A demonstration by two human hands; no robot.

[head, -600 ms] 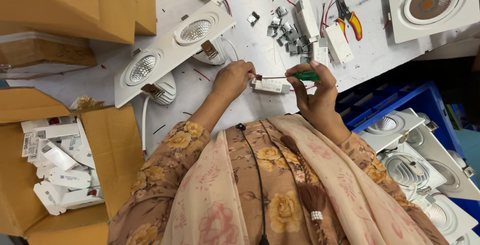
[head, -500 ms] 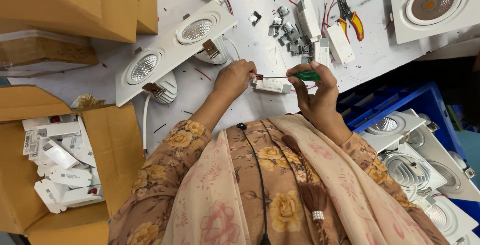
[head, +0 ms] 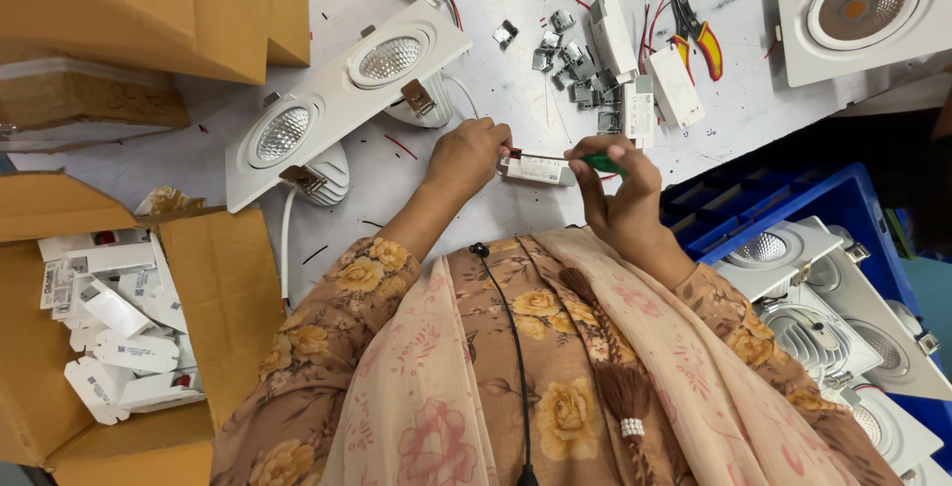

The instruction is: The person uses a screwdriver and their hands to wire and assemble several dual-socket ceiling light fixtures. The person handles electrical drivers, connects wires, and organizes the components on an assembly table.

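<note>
White worktable (head: 416,179) fills the head view — twin spotlight fixture (head: 332,94), loose clips and pliers (head: 699,35) lie beyond. Left hand (head: 466,154) pinches the small white driver box (head: 535,169) at its left end; its long axis runs sideways toward the right hand (head: 620,193), closed on a green-handled screwdriver (head: 600,162).

Small driver box (head: 536,169): matt white plastic, paper label on top. Screwdriver (head: 601,162) handle: glossy green plastic. Twin downlight (head: 342,99): matt white painted housing, shiny faceted reflectors. Clips (head: 570,74): bare bright metal. Pliers (head: 698,38): smooth red-yellow grips. Carton (head: 213,298): rough brown cardboard. Tabletop (head: 764,114): dull white (scuffed). Crate (head: 783,210): glossy blue plastic.
</note>
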